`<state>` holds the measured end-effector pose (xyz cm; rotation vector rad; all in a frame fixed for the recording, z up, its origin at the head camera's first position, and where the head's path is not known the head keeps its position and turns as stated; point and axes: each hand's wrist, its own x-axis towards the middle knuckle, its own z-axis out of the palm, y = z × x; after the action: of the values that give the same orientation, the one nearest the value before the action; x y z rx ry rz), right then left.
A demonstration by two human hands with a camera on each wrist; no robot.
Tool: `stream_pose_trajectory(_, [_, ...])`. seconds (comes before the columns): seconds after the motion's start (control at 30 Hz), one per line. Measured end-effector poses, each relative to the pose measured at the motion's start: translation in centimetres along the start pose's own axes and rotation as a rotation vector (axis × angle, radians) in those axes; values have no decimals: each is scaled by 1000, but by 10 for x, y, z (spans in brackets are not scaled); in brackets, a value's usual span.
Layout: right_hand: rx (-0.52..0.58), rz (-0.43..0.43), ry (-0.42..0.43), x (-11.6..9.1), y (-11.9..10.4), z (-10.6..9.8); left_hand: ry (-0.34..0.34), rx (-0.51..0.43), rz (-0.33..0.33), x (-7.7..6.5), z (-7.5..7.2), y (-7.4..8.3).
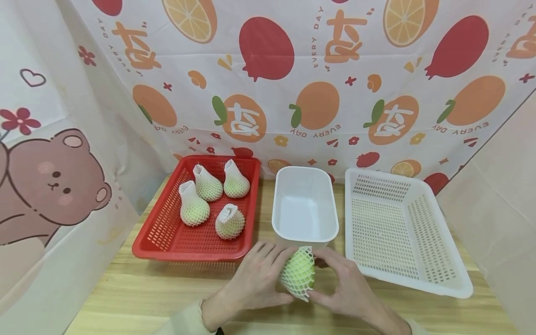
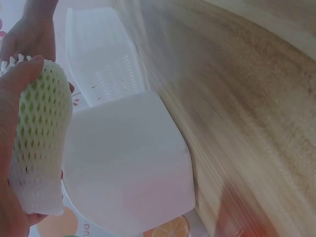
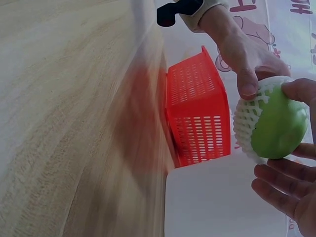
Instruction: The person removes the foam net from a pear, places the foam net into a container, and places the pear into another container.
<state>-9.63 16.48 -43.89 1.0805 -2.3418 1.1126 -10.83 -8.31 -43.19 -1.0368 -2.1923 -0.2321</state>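
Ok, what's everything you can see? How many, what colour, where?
Table: 1, light wood, underneath
Red basket: 1, red, left
White tub: 1, white, middle
White basket: 1, white, right
Netted fruits: 4, pale green, in red basket
Held fruit: 1, green, in front of white tub
Foam nets: 5, white, on every fruit
Fruit-print cloth: 1, white, red, orange, behind
Bear-print cloth: 1, white, brown, left
Plain cloth: 1, pale, right
Unclear piece: 1, black, at left wrist
Sleeves: 2, pale, bottom
Left grip: 1, on held fruit's left
Right grip: 1, on its right
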Motion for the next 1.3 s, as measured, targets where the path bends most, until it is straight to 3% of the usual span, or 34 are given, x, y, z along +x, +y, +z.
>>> stream_pose_trajectory(0.33, [-32,33,-34,5,-2,2,3,-1,15,1,2,2])
stream_pose_trajectory(0.9, [-106,63,8,1,-1,-14,0,22,21,7,-3,2])
stream_pose_trajectory(1.3, [-129,55,21,-3,5,-25,41,41,51,7,-2,-4])
